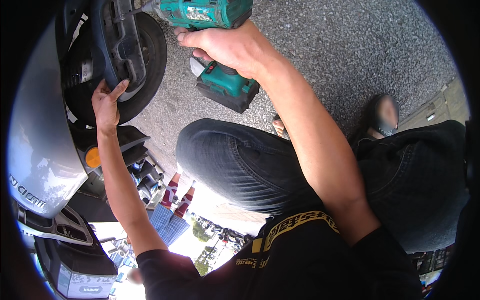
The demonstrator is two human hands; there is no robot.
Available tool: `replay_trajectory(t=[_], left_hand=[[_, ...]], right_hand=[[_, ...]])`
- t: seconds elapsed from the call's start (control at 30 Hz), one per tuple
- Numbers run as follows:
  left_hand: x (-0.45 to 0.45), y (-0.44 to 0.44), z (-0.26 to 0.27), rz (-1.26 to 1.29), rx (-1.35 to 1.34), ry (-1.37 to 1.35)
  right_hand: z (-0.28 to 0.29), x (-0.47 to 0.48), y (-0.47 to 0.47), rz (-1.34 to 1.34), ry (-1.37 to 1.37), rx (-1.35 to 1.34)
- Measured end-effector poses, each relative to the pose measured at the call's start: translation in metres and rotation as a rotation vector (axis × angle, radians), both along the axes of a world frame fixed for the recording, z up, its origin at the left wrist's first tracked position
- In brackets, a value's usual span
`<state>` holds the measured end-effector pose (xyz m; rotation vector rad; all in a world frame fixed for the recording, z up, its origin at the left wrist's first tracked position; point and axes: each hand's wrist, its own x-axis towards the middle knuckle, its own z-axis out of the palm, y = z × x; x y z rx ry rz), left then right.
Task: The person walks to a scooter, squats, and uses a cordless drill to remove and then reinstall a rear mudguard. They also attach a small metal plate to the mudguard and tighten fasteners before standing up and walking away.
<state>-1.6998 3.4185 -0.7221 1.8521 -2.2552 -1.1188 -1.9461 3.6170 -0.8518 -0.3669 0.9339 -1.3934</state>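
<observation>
My right hand (228,45) is closed round the handle of a teal cordless impact driver (206,13) with a black-based battery. The driver's long bit (133,14) points left, its tip at a slotted dark plastic cover (125,48) beside the scooter's wheel. Whether the tip sits on a screw cannot be told. My left hand (106,105) grips the end of this cover, thumb on its face and fingers at the edge of the dark curved arm (103,45). Behind it is the black tyre (155,48). The finger hidden behind the driver's grip cannot be seen.
The scooter's silver body panel (48,123), with an orange reflector (92,157), fills the left side. My bent knee (202,150) is below the driver, over rough asphalt (318,48). A person in checked shorts (168,225) stands beyond my left arm, near other parked vehicles.
</observation>
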Motion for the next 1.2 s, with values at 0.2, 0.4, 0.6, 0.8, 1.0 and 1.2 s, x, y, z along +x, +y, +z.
replay_trajectory(t=[0.2, 0.4, 0.6, 0.8, 1.0, 1.2], left_hand=[[-0.001, -0.002, 0.003, -0.006, 0.014, -0.020], [-0.001, -0.006, 0.005, -0.036, 0.038, -0.045], [0.001, -0.006, 0.005, -0.029, 0.038, -0.034], [-0.001, -0.004, 0.005, -0.010, 0.019, -0.060], [-0.003, 0.002, 0.005, 0.008, 0.005, -0.051], [-0.010, 0.034, -0.008, -0.024, -0.508, -0.267]], right_hand=[[-0.008, 0.013, -0.005, -0.170, -0.160, 0.029], [-0.014, 0.014, -0.005, -0.103, -0.009, 0.121], [-0.014, 0.016, -0.006, -0.206, -0.029, -0.023], [-0.028, 0.018, -0.006, -0.157, -0.349, -0.046], [-0.049, 0.003, 0.007, -0.008, -0.437, -0.087], [-0.086, -0.028, 0.030, -0.240, -0.368, -0.174]])
